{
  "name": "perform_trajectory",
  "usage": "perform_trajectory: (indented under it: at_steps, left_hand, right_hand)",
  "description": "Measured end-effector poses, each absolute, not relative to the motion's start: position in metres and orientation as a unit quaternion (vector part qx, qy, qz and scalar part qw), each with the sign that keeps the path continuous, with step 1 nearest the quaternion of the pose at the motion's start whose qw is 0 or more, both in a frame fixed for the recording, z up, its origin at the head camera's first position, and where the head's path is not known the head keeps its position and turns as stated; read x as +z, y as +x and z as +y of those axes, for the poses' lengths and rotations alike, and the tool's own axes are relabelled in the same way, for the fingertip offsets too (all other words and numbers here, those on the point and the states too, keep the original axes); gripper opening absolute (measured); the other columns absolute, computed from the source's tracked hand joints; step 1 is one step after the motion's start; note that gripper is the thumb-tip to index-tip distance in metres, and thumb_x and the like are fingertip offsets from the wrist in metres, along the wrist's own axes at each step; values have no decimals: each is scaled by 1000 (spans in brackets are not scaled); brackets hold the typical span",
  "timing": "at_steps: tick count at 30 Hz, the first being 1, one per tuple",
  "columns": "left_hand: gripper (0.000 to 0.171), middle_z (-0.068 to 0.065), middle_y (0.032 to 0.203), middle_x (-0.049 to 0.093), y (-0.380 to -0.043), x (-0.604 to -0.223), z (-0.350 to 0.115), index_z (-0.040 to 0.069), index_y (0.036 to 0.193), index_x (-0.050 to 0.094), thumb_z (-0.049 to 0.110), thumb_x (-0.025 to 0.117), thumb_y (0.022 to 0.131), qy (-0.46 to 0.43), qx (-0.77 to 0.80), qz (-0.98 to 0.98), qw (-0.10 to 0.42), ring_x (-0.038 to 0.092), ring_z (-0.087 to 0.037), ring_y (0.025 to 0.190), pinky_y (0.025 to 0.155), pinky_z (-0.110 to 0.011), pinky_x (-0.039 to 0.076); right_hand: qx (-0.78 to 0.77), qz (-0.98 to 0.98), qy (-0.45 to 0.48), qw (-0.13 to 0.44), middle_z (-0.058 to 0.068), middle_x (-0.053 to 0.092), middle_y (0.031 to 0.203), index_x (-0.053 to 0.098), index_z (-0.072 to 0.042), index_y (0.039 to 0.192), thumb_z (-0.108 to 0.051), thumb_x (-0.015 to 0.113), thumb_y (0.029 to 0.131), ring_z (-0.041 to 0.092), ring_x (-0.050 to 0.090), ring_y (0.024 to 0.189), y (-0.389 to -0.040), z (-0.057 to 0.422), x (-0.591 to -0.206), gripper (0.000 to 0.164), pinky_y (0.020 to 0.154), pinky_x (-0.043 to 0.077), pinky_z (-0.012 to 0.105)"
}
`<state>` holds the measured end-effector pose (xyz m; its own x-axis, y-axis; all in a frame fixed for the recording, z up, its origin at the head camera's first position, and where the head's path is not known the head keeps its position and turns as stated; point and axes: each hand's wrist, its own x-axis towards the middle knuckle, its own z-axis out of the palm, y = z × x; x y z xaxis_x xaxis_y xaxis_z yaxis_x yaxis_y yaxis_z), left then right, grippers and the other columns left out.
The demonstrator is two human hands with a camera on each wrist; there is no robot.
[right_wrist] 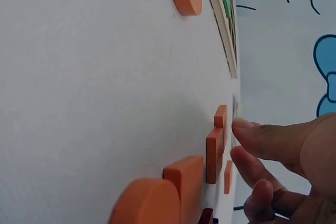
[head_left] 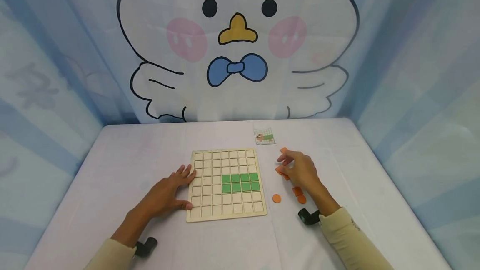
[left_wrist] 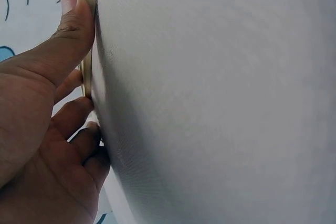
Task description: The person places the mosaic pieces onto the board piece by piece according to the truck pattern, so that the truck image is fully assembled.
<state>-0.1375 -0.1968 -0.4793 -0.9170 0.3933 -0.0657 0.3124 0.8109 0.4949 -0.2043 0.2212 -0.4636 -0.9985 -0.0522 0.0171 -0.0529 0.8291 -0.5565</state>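
A pale wooden grid board [head_left: 216, 200] lies flat on the table, with two rows of green square tiles [head_left: 241, 183] in its right half. At the board's left edge rests my left hand [head_left: 165, 195], fingers spread and thumb near the lower corner; the left wrist view has the thumb [left_wrist: 76, 17] against the board's side. My right hand [head_left: 301, 170] is just over several orange square tiles [right_wrist: 214, 156] right of the board. Its thumb [right_wrist: 262, 139] and forefinger are apart beside these tiles, with nothing visible between them. Part of the tiles is hidden under this hand.
Two round orange pieces [head_left: 276, 198] lie nearer the front, one beside an orange square [head_left: 297, 191]. A small picture card [head_left: 264, 136] with a gridded pattern lies beyond the board. Black devices [head_left: 308, 217] sit at both wrists. A patterned curtain [head_left: 236, 95] stands behind the table.
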Motion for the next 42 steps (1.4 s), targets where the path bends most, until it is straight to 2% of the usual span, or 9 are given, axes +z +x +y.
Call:
perform_trajectory:
  at_steps: [6, 15, 25, 33, 38, 42]
  left_hand:
    - [105, -15, 173, 29, -137, -479, -196, 11, 163, 41, 44, 90, 76, 185, 241, 949, 81, 28, -45, 161, 122, -71, 33]
    - [106, -14, 173, 29, -138, -480, -196, 11, 163, 41, 44, 91, 75, 181, 245, 949, 83, 27, -44, 161, 123, -71, 32]
    - [106, -15, 173, 29, -137, -481, -196, 11, 163, 41, 43, 91, 75, 181, 243, 950, 82, 27, -44, 161, 123, -71, 32]
    - [106, -16, 173, 29, -137, -481, -195, 11, 163, 41, 43, 91, 75, 182, 245, 949, 82, 27, -45, 161, 122, -73, 32]
    - [106, -16, 173, 29, -137, -480, -195, 10, 163, 41, 43, 91, 75, 183, 245, 949, 81, 27, -46, 161, 122, -73, 33]
    - [106, -15, 173, 29, -137, -480, -195, 11, 163, 41, 43, 91, 75, 180, 244, 949, 83, 27, -45, 161, 122, -73, 32]
  right_hand:
    - [268, -963, 19, -30, 6, 75, 104, 80, -19, 112, -13, 80, 94, 25, 64, 94, -203, 225, -464, 19, 70, 48, 32]
    - [261, -964, 36, -43, 4, 74, 94, 77, -18, 110, -16, 81, 95, 22, 63, 83, -204, 223, -465, 16, 63, 47, 30]
    - [301, -952, 50, -20, 3, 73, 91, 73, -18, 98, -16, 86, 91, 21, 64, 86, -205, 217, -471, 15, 72, 48, 32]
    - [348, -935, 67, 4, 0, 73, 86, 74, -19, 97, -15, 87, 89, 14, 63, 69, -202, 204, -475, 15, 64, 48, 28]
    - [356, -932, 67, 9, -4, 72, 83, 73, -21, 94, -17, 89, 88, 15, 61, 80, -198, 189, -470, 17, 69, 45, 29]
    - [367, -927, 71, -6, -5, 72, 83, 73, -21, 93, -19, 90, 86, 16, 62, 80, -193, 174, -468, 19, 68, 44, 28]
